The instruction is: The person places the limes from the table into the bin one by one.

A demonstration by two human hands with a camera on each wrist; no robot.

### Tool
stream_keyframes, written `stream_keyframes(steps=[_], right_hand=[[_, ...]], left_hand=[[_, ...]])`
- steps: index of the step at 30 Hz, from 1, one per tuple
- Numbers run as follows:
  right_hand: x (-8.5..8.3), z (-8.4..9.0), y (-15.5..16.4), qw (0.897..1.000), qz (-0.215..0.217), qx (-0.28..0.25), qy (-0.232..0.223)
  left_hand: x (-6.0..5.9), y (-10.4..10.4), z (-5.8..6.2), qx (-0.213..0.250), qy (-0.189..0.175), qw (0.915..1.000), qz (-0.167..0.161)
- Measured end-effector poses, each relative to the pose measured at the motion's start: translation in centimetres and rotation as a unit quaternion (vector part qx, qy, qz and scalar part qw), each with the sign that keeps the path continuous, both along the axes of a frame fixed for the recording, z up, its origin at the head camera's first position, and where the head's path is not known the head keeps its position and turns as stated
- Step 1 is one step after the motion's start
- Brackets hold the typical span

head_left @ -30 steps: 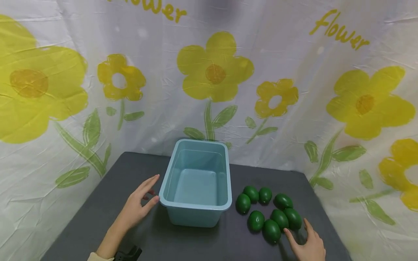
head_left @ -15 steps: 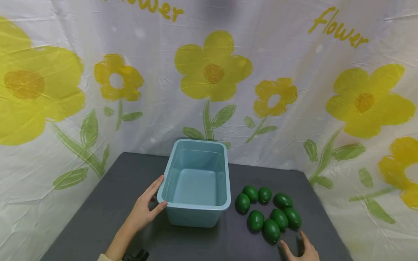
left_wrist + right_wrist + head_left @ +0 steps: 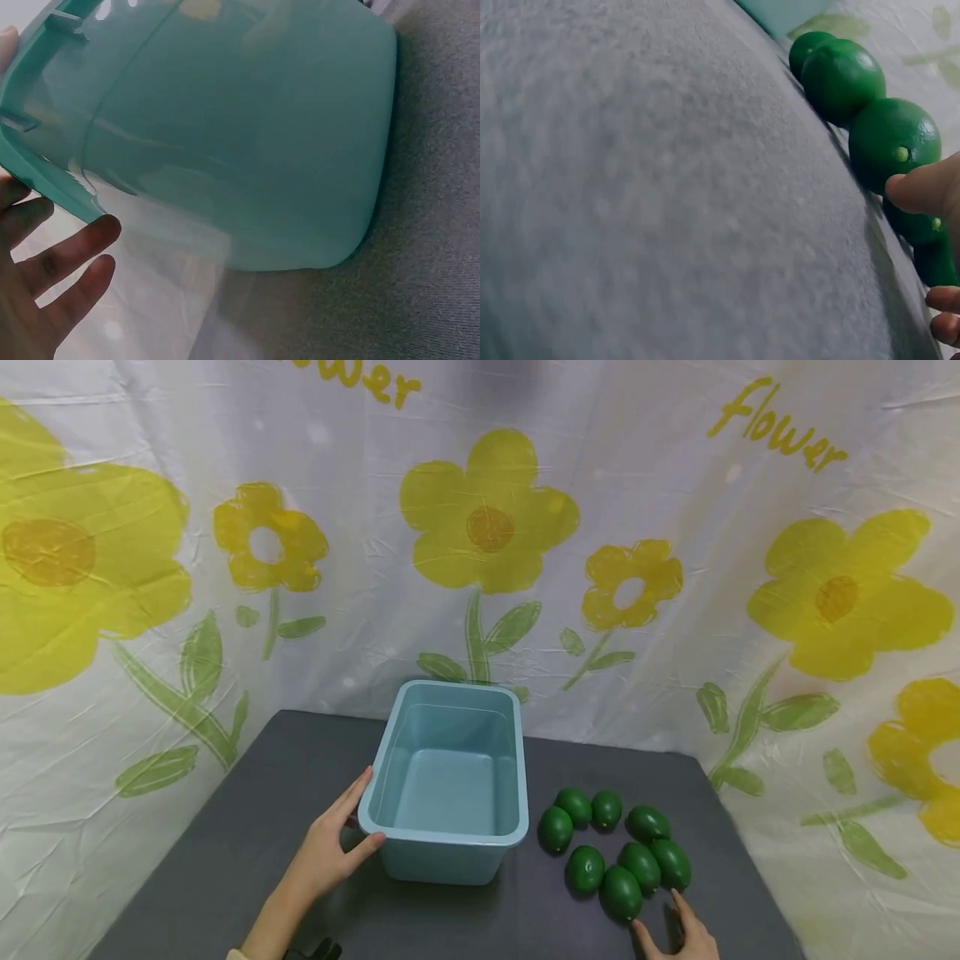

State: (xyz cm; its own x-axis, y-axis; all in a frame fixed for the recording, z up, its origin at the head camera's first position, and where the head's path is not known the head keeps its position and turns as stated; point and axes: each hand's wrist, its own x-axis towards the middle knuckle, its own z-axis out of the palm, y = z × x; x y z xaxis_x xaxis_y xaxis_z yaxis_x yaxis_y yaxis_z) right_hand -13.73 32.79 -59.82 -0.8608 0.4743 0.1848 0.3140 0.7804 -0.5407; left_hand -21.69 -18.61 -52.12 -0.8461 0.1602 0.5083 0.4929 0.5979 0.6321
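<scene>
- Limes (image 3: 618, 852): seven dark green ones in a loose cluster on the grey surface (image 3: 247, 827), right of the bin and just beyond the right hand.
- Right hand (image 3: 678, 935): now lower at the frame's near edge than a second ago, when its fingertips lay against the nearest limes. Fingers relaxed and spread, holding nothing. Wrist view: thumb tip just beside the nearest lime (image 3: 894, 145); contact uncertain.
- Left hand (image 3: 326, 847): has closed in from beside the bin to its near-left corner. Thumb over the rim, fingers along the outer wall – a light grip.
- Light blue bin (image 3: 450, 781): empty, mid-surface, shifted slightly leftward. Judgement: bin being steadied; no lime picked yet.
- Flower-print backdrop (image 3: 487, 518): behind, unchanged.
</scene>
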Motion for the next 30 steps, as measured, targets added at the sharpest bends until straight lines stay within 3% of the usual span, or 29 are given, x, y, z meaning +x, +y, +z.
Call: stream_keyframes(steps=[7,13,19,30], right_hand=[[-0.2,0.4,-1.1,0.998,0.053,0.002,0.038],[-0.3,0.4,-2.2,0.997,0.032,0.017,0.065],[-0.4,0.1,-2.5,0.988,0.060,0.049,0.133],[-1.1,-0.7,-3.2,0.983,0.063,0.070,0.160]], left_hand=[[0.0,-0.1,-0.1,0.001,0.009,0.9999,0.006],[0.0,0.0,0.0,-0.005,0.014,0.9998,0.010],[0.0,-0.1,-0.2,-0.001,0.023,0.9997,0.008],[-0.1,-0.2,-0.3,-0.001,0.028,0.9995,0.012]])
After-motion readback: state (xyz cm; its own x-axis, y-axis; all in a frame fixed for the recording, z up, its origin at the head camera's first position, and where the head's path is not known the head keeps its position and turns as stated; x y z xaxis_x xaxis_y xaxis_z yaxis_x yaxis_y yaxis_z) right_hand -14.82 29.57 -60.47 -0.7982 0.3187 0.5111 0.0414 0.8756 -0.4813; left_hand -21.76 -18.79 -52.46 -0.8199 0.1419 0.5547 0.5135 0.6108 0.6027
